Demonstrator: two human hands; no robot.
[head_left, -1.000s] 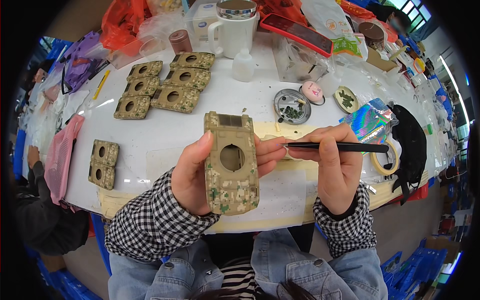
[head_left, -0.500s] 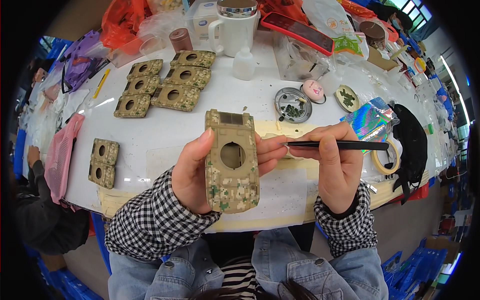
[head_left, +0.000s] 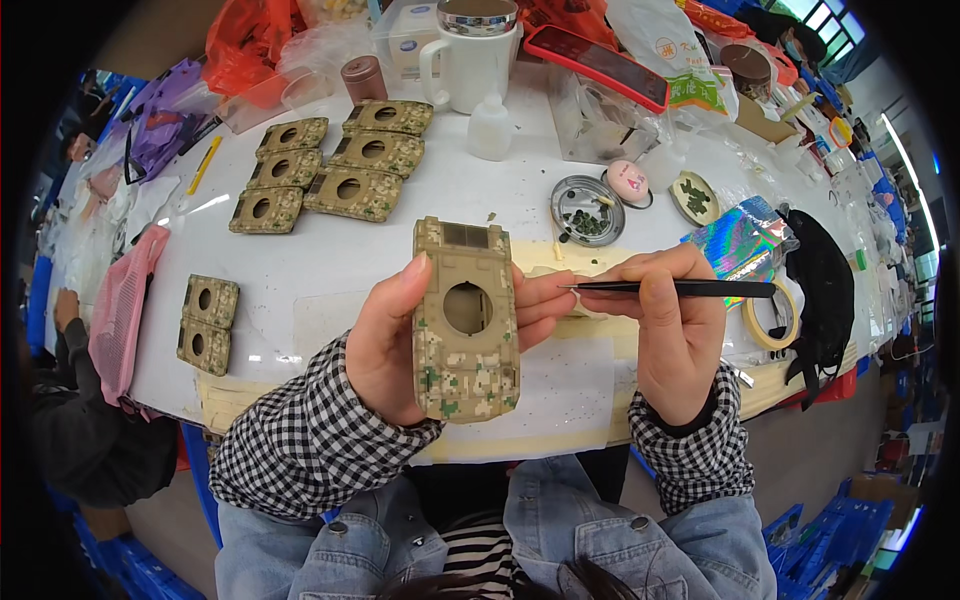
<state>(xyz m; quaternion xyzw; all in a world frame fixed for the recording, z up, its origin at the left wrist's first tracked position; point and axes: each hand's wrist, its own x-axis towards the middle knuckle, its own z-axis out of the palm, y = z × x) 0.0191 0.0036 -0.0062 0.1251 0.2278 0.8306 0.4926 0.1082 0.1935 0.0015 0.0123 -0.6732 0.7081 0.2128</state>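
My left hand (head_left: 385,345) grips a camouflage-painted toy tank hull (head_left: 467,375), with the thumb along its left side and fingertips reaching out past its right side. The hull has a round hole in its upper face and a dark grille at its far end. Black tweezers (head_left: 690,289) are pinched in my right hand (head_left: 672,330), pointing left. Their tip is at my left fingertips; whether it holds a tiny part is too small to tell. More camouflage hulls (head_left: 350,188) rest in groups on the far left of the table, and a joined pair (head_left: 206,325) lies nearer.
A round metal tin (head_left: 590,235) and a shallow dish (head_left: 690,212) hold small dark green pieces. Right of my hands are a tape roll (head_left: 789,318), an iridescent pouch (head_left: 740,245) and a black bag (head_left: 823,290). A white mug (head_left: 474,70) and small bottle (head_left: 489,130) stand behind.
The view has shifted very slightly, and the held hull sits a touch further up and right. Both hands keep their grip on the hull and the tweezers.
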